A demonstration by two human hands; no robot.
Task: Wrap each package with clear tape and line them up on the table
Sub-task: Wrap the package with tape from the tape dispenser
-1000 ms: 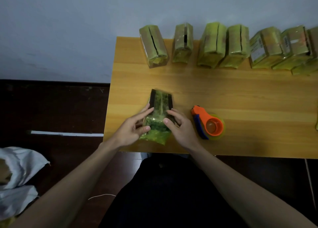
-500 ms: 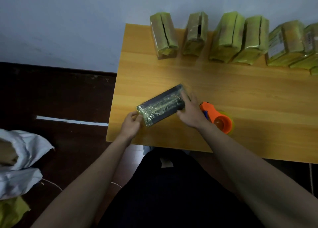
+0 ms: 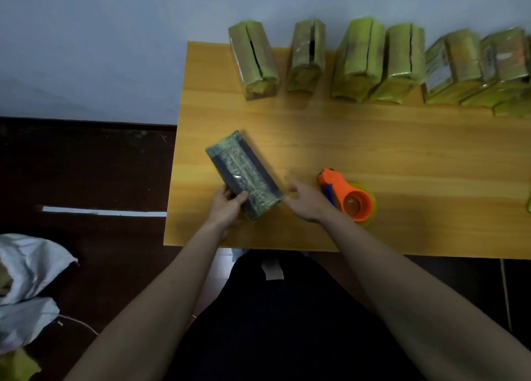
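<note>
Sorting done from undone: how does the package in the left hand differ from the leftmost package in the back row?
The held package looks dark with a green stripe; the leftmost row package is yellow-green. The held one lies slanted, gripped by the left hand; the row one stands upright, untouched, by the wall. Both are oblong and glossy.

Dimly lit, flat and murky; blurred with motion at the right hand (image 3: 306, 201); softened and bowed far beyond it, toward the upper right edge.

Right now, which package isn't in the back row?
The dark package gripped by the left hand, near the table's front; the others are yellow-green, lined along the wall.
</note>
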